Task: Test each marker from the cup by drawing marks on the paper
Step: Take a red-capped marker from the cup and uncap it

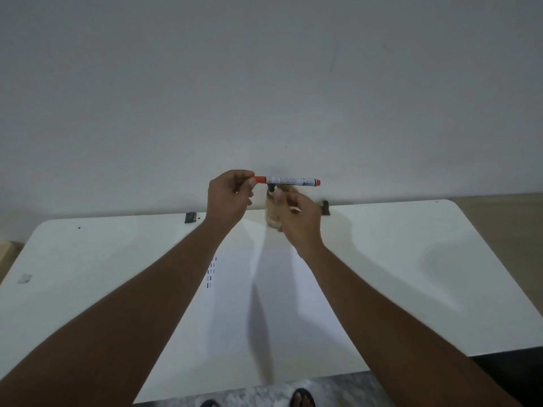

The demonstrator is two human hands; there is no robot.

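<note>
My left hand (230, 198) pinches the red cap end of a red-and-white marker (289, 181), held level above the table's far edge. My right hand (296, 220) reaches over a clear cup (271, 214) at the far middle of the table, its fingertips closed on the top of a dark marker (271, 188) that stands in the cup. My right hand hides most of the cup. A white sheet of paper (264, 304) lies on the table under my arms, with several short dark marks (211, 273) near its left side.
The white table (411, 259) ends against a plain grey wall. Two dark clips (190, 217) (325, 207) sit on its far edge. A small scrap (25, 278) lies at the left. Sandalled feet (302, 398) show below the near edge.
</note>
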